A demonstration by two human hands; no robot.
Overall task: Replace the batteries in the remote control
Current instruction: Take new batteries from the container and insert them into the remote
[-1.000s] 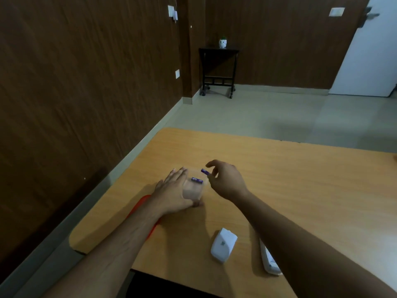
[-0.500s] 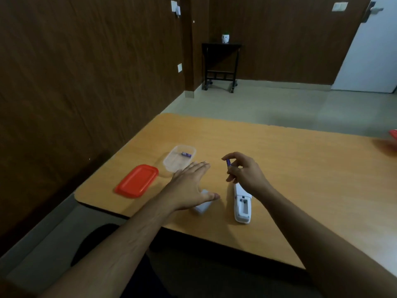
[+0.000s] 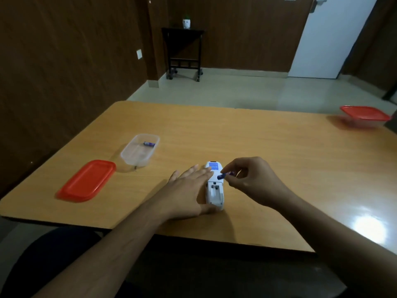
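Note:
A white remote control [image 3: 214, 193] lies face down on the wooden table [image 3: 247, 145], its battery compartment uncovered and showing no battery. My left hand [image 3: 189, 190] lies flat with fingers spread, touching the remote's left side. My right hand [image 3: 249, 179] pinches a blue battery [image 3: 223, 175] just above the top of the compartment. A second blue battery [image 3: 149, 144] rests inside a clear plastic container [image 3: 139, 152] to the left. The remote's cover is hidden from view.
A red lid [image 3: 87, 180] lies near the table's left front corner, beside the clear container. Another container with a red lid [image 3: 365, 115] stands at the far right edge. A black side table [image 3: 184, 52] stands on the floor by the wall.
My right hand has brought the battery down over the remote's compartment. My left hand has slid right against the remote, covering the spot where the white cover lay.

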